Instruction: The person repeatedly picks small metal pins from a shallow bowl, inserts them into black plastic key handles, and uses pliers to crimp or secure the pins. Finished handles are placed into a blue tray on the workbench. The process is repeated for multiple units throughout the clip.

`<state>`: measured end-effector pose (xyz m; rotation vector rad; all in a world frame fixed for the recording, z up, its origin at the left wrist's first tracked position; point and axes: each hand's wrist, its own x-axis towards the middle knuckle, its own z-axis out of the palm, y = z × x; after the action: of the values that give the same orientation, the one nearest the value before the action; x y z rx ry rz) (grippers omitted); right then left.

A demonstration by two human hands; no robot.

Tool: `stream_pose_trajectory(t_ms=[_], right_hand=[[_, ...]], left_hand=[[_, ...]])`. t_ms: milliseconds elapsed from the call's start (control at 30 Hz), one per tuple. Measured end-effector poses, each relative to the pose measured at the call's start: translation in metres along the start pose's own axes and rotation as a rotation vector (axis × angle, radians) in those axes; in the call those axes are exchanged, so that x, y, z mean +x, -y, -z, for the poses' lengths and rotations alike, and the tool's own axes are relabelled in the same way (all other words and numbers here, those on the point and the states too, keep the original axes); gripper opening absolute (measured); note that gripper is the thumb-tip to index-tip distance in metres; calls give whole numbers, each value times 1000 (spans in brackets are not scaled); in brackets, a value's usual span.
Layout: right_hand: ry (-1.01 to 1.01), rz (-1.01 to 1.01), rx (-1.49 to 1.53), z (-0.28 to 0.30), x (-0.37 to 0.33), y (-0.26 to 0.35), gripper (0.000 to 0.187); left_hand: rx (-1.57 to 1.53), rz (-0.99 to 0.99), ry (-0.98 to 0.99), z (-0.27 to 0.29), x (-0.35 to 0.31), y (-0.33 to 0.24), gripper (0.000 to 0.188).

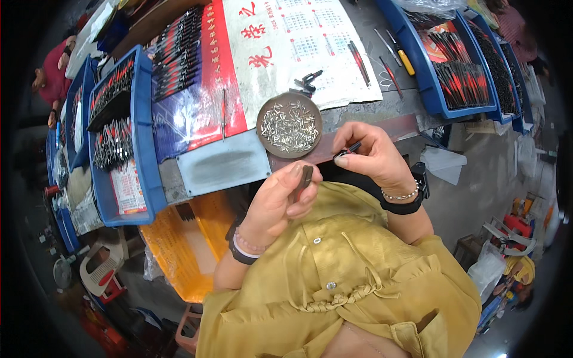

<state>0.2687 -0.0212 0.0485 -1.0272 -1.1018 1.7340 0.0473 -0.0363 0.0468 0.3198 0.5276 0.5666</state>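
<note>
In front of my chest my left hand is closed on a slim dark piece with a red part low between the fingers; most of it is hidden. Thumb and fingers of my right hand pinch a small black part, a little to the right and apart from the left hand's piece. Just beyond both hands, at the bench edge, stands a round brown bowl full of small shiny metal pins. Left of it lies a grey-blue plate. A thin red and black tool rests on the printed sheet.
Blue bins at left hold black, red and silver parts; more blue bins stand at right. Several black and red tools lie in rows. A yellow-handled screwdriver is at the back. Below the bench sits an orange crate.
</note>
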Motion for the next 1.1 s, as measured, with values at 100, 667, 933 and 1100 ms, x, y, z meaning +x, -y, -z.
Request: stream_pose_trajectory(t_ms=[100, 667, 933, 1100], right_hand=[[-23, -90, 196, -2, 0, -7, 19], [-32, -71, 230, -28, 8, -17, 26], [-23, -81, 230, -37, 5, -12, 22], [-107, 60, -124, -49, -3, -8, 24]], left_hand=[[-41, 14, -30, -4, 0, 5, 30], [-214, 93, 34, 0, -2, 11, 29], [-250, 84, -20, -4, -1, 15, 30], [-248, 50, 15, -7, -5, 16, 31]])
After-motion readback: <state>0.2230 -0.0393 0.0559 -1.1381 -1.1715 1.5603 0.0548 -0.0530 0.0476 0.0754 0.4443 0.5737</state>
